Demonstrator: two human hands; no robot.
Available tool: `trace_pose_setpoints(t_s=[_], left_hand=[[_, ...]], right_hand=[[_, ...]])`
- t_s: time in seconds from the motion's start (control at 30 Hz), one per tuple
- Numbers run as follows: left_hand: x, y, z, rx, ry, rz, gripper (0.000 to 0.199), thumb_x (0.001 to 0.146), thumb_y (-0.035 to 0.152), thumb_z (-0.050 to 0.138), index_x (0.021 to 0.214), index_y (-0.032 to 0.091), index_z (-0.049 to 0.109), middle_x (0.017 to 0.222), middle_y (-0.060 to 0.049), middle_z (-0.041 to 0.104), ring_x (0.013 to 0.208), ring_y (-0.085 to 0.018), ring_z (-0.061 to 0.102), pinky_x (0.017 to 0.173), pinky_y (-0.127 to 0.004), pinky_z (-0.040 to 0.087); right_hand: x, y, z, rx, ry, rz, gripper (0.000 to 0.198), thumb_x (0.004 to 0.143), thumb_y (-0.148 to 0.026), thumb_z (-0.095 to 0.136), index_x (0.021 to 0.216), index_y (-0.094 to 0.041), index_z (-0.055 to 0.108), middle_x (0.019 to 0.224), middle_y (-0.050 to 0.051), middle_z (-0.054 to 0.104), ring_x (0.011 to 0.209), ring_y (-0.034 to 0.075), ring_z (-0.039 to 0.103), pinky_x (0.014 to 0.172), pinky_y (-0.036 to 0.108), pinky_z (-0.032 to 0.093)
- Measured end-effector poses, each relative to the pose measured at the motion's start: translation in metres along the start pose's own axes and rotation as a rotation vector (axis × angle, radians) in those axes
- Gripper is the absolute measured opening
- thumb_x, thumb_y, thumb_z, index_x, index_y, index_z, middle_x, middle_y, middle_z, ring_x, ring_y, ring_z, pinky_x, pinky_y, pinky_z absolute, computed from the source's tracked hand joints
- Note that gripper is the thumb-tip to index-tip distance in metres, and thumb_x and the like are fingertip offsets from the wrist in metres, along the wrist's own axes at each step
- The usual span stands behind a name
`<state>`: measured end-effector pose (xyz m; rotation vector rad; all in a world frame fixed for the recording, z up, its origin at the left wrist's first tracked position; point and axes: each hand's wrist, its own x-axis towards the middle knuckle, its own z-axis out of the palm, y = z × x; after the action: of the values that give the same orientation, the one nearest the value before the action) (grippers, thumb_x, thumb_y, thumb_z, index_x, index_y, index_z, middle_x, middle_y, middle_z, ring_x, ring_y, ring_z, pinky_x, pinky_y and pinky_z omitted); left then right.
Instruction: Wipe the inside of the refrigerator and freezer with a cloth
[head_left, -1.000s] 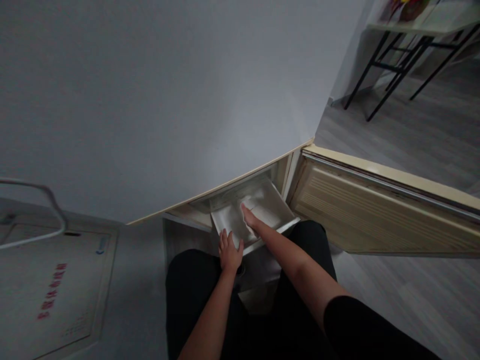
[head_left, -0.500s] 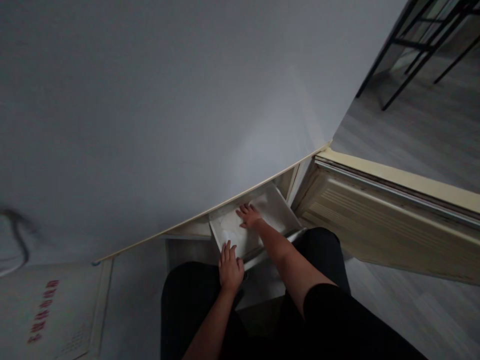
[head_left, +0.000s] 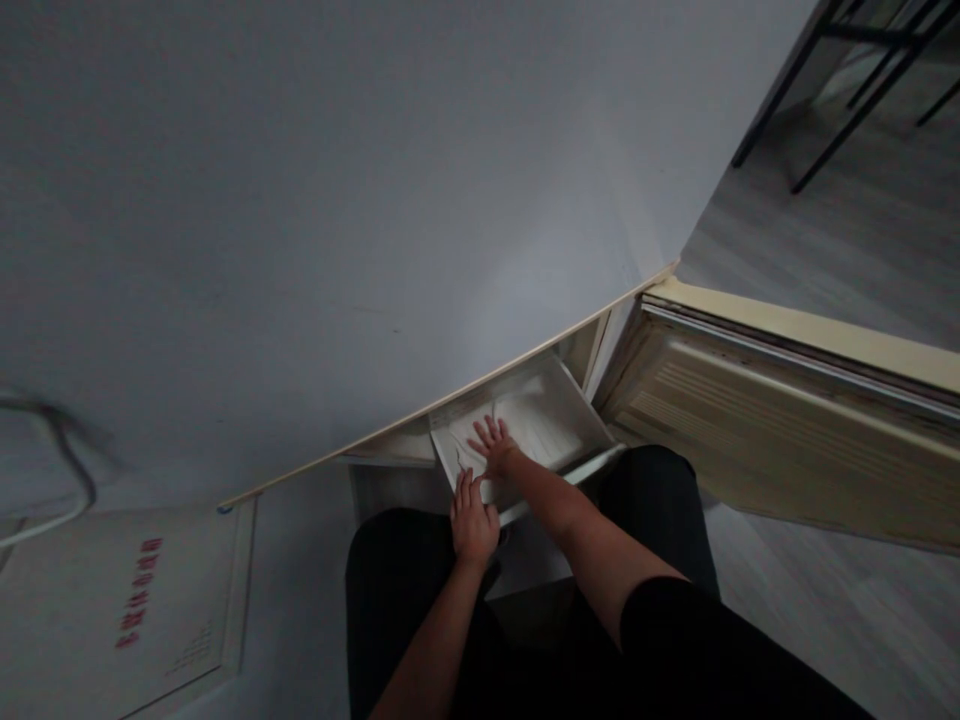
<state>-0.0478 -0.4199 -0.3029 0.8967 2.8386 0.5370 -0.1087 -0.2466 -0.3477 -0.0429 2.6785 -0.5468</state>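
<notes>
A shallow white drawer (head_left: 581,412) is pulled out from a low opening, just above my knees. A thin white sheet, perhaps paper or plastic, seems to line its bottom; I see wrinkles along its left side. My right hand (head_left: 493,447) lies with fingers spread on this white sheet (head_left: 517,410), left of the drawer's middle. At the drawer's front left corner is my left hand (head_left: 474,520), its fingers stretched out over the edge and close to my right hand. Neither hand grips anything that I can see.
To the right a cream door (head_left: 757,430) with a ribbed inner side stands open. A large grey surface (head_left: 375,220) rises behind the drawer. Left are a panel with red characters (head_left: 139,595) and a cable (head_left: 71,465). Black furniture legs (head_left: 784,90) stand at upper right.
My left hand has moved inward along the drawer, nearer to my right hand. The right hand has shifted slightly toward the drawer's left front. The whole view has turned a little.
</notes>
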Motion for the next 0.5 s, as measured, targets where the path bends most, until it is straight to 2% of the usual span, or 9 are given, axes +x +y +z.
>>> trace_pose_setpoints(t_s=[0.1,0.17,0.23,0.27,0.33,0.43,0.5], left_hand=[[0.000,0.000,0.002,0.009,0.022,-0.017,0.055,0.087,0.016,0.050,0.142,0.014,0.052,0.159,-0.017,0.047,0.155,-0.030,0.035,0.124,-0.050,0.036],[0.000,0.000,0.002,0.020,0.036,-0.012,0.054,0.088,0.018,0.051,0.142,0.014,0.052,0.159,-0.017,0.048,0.154,-0.030,0.036,0.123,-0.050,0.038],[0.000,0.001,0.001,0.035,0.053,-0.004,0.053,0.088,0.018,0.051,0.141,0.013,0.052,0.157,-0.018,0.049,0.152,-0.031,0.038,0.122,-0.050,0.038],[0.000,0.002,0.001,0.043,0.058,0.000,0.052,0.088,0.018,0.051,0.141,0.012,0.052,0.157,-0.018,0.050,0.152,-0.031,0.039,0.122,-0.050,0.039],[0.000,0.003,-0.001,0.060,0.058,0.008,0.051,0.090,0.018,0.050,0.140,0.012,0.053,0.156,-0.018,0.050,0.152,-0.032,0.039,0.121,-0.050,0.039],[0.000,0.005,-0.003,0.077,0.050,0.020,0.050,0.090,0.018,0.049,0.140,0.012,0.053,0.157,-0.017,0.050,0.152,-0.032,0.039,0.120,-0.050,0.040],[0.000,0.005,-0.003,0.078,0.051,0.029,0.050,0.090,0.018,0.050,0.140,0.013,0.053,0.157,-0.017,0.050,0.152,-0.031,0.039,0.120,-0.050,0.040]], right_hand=[[0.009,-0.030,0.008,-0.012,-0.072,-0.022,0.101,0.081,-0.046,0.078,0.166,-0.021,0.031,0.174,0.012,0.004,0.161,0.038,-0.006,0.128,0.061,-0.002],[0.002,-0.020,0.005,0.001,-0.068,-0.051,0.098,0.081,-0.044,0.079,0.165,-0.023,0.034,0.174,0.010,0.008,0.162,0.035,-0.001,0.129,0.057,0.000],[-0.015,0.010,-0.002,0.038,-0.041,-0.055,0.086,0.086,-0.042,0.075,0.163,-0.028,0.038,0.174,0.006,0.011,0.162,0.033,0.001,0.130,0.054,-0.001],[-0.027,0.031,-0.008,0.061,-0.013,-0.012,0.080,0.090,-0.038,0.071,0.163,-0.031,0.038,0.175,0.004,0.010,0.162,0.032,0.001,0.130,0.054,-0.001],[-0.050,0.073,-0.018,0.128,0.005,0.184,0.076,0.095,-0.033,0.066,0.164,-0.033,0.034,0.175,0.002,0.007,0.162,0.032,-0.003,0.129,0.054,-0.001],[-0.077,0.119,-0.028,0.158,0.011,0.371,0.076,0.099,-0.028,0.061,0.167,-0.023,0.027,0.174,0.013,0.002,0.162,0.035,-0.001,0.128,0.053,0.009],[-0.084,0.127,-0.029,0.179,-0.023,0.446,0.078,0.099,-0.029,0.061,0.167,-0.015,0.025,0.173,0.020,0.002,0.161,0.039,0.006,0.127,0.052,0.017]])
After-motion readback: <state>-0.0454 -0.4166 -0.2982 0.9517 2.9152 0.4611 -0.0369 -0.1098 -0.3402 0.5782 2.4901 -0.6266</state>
